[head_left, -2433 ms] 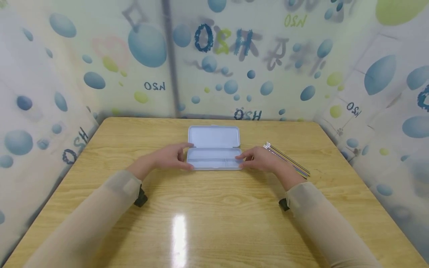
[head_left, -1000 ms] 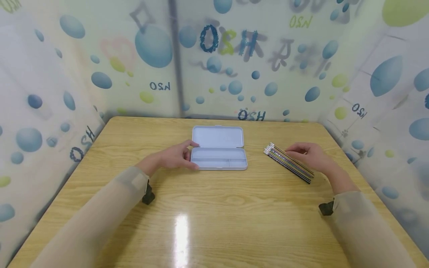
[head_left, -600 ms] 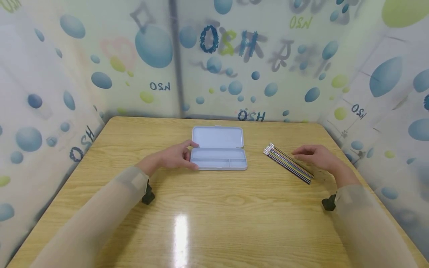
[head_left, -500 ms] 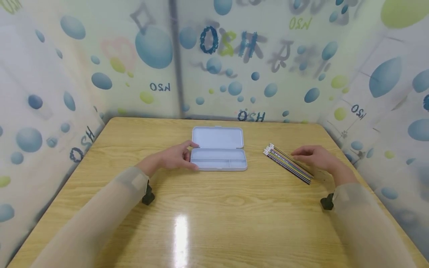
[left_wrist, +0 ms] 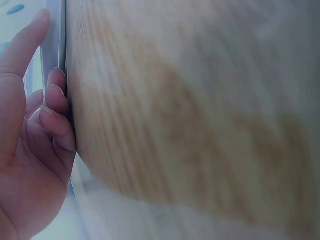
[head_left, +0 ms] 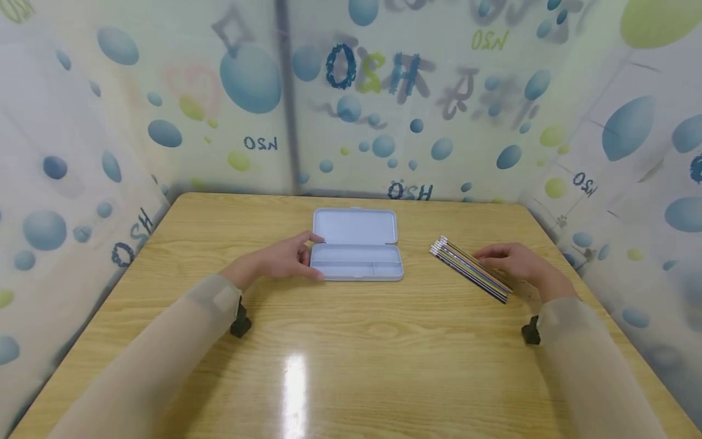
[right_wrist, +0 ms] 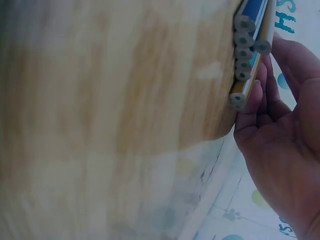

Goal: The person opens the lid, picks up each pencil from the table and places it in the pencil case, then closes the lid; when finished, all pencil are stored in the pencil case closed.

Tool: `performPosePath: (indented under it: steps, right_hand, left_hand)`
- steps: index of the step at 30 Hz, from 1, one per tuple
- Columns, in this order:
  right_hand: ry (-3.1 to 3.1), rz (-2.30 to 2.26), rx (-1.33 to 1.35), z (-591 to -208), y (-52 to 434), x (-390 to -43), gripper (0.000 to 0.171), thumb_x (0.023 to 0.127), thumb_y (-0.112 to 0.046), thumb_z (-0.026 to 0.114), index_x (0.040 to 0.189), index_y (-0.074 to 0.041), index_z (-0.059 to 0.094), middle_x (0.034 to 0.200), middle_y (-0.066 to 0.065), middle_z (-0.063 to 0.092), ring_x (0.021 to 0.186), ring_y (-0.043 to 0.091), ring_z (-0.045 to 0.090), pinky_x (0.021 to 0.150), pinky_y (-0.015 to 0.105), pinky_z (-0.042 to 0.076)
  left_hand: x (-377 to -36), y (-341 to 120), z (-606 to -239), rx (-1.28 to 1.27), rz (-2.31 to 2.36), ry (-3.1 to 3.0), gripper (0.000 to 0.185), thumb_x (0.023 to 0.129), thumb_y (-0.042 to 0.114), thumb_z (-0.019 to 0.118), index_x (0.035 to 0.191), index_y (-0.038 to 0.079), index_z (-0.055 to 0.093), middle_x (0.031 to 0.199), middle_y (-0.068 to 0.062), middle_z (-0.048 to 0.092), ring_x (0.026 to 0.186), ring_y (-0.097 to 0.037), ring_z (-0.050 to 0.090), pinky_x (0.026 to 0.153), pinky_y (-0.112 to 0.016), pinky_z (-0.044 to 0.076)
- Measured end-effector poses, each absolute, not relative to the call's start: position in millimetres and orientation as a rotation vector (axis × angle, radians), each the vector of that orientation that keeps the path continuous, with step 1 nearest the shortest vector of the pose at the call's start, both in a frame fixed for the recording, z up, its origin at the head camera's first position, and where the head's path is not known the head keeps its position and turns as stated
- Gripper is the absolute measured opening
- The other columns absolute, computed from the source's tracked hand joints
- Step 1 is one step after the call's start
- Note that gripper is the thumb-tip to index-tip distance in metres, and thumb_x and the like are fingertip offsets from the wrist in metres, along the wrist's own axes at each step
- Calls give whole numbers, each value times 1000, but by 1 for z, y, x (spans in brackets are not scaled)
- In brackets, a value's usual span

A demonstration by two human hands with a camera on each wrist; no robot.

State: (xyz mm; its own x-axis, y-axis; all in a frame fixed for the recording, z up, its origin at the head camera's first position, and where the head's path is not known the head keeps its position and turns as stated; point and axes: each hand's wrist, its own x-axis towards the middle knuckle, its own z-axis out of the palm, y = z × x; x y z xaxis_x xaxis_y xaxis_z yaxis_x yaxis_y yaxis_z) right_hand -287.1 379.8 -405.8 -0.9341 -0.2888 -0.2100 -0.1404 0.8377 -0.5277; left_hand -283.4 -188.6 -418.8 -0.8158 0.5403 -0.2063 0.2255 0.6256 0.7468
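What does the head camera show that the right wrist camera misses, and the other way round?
Only the head view shows the open pencil case in the middle of the table, the left hand resting against its left end, and the bubble-patterned walls on three sides.

Only the right wrist view shows the blunt grey ends of the pencils up close, one of them lying on top of the row, with a fingertip against the end pencil.

Both show the pencils, the right hand touching them, and the wooden table.

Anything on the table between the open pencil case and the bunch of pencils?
Nothing: in the head view only bare wooden table separates the pencil case from the pencils.
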Motion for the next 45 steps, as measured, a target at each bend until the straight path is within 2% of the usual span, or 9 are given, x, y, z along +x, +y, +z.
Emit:
performPosePath:
  steps: [4,13,26,30,36,39,45]
  right_hand:
    - [2744,-749,-334,-406,379,-289,44,113,-36,63,147,-9,69,150,24,66,140,48,59,114,65,47]
    - [2776,-713,-317,-403,379,-289,42,111,-30,67,146,-6,69,135,24,71,122,39,66,104,57,54]
    - [2817,-671,-294,-399,374,-289,36,110,-22,65,141,-4,71,131,27,72,118,41,67,103,60,53]
    - [2861,-653,-277,-398,376,-288,38,110,-22,63,141,-1,71,136,29,70,114,38,66,99,53,54]
    - [2894,-725,-303,-392,381,-286,40,114,-24,58,143,2,68,131,29,72,100,28,71,81,36,58]
    - [2894,-794,-350,-389,378,-285,38,115,-23,57,142,1,69,126,27,72,94,25,71,74,34,57]
    - [2937,-779,-418,-383,365,-283,35,114,-28,61,140,-7,73,124,19,70,90,20,62,70,33,51]
  left_hand:
    - [-283,-190,-418,606,1039,2436,92,93,37,91,163,13,36,92,-5,63,82,-19,55,77,-30,45]
    - [-281,-189,-416,609,1048,2425,92,94,37,90,164,12,36,92,-5,63,83,-19,55,79,-31,45]
    - [-284,-191,-420,625,1047,2432,92,93,40,90,163,13,37,93,-5,63,84,-19,55,79,-31,46]
    - [-285,-191,-420,622,1042,2434,92,93,41,90,164,14,36,94,-6,63,84,-19,55,79,-32,45]
    - [-286,-191,-422,613,1040,2432,92,93,41,90,163,15,37,94,-6,62,84,-20,55,78,-31,45]
    - [-286,-190,-422,610,1042,2429,91,94,40,90,163,15,37,94,-6,62,84,-20,55,78,-31,45]
    - [-284,-189,-420,602,1043,2427,91,94,39,90,163,15,36,94,-6,63,84,-20,55,80,-32,45]
